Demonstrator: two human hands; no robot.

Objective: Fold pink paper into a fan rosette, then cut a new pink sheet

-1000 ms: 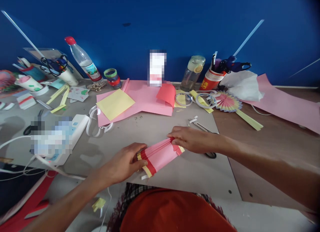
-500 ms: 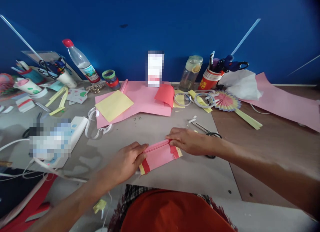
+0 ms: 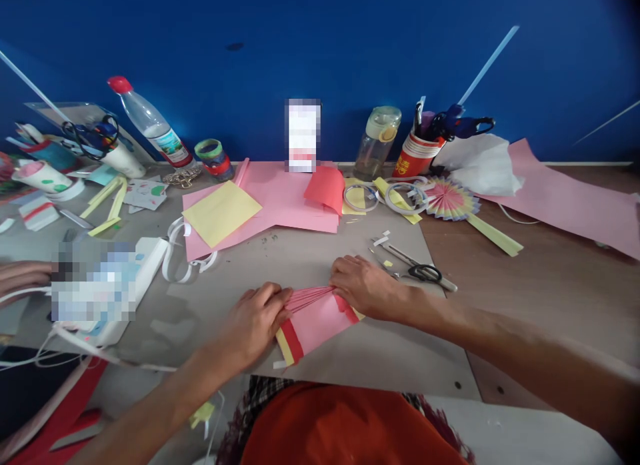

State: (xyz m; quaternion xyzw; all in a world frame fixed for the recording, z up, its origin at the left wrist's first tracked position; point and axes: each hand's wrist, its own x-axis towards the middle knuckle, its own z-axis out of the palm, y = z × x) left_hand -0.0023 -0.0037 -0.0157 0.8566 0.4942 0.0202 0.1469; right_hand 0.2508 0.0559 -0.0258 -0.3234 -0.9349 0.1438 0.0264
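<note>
A pink sheet of paper (image 3: 315, 326) with red and yellow bands at its two ends lies on the table before me. Several narrow pleats run along its far edge. My left hand (image 3: 263, 318) pinches the pleats at their left end, thumb and fingers closed. At the right end my right hand (image 3: 357, 281) grips the same folded edge, its fingers bent over it. Scissors (image 3: 425, 273) and a slim grey-white cutter (image 3: 400, 257) lie just beyond my right forearm. A small white strip (image 3: 280, 365) sits by the paper's near left corner.
Pink sheets (image 3: 290, 205) and a yellow sheet (image 3: 223, 213) lie farther back, near a phone (image 3: 303, 135). Tape rolls (image 3: 407, 199), a pleated paper fan (image 3: 450, 198) and a red cup (image 3: 419, 157) are at right. A power strip (image 3: 145, 278) and another person's hand (image 3: 25, 275) are at left.
More pleats show at the paper's far edge, and they are spread wider. Another person's hand has come into view at the left. The view has shifted slightly.
</note>
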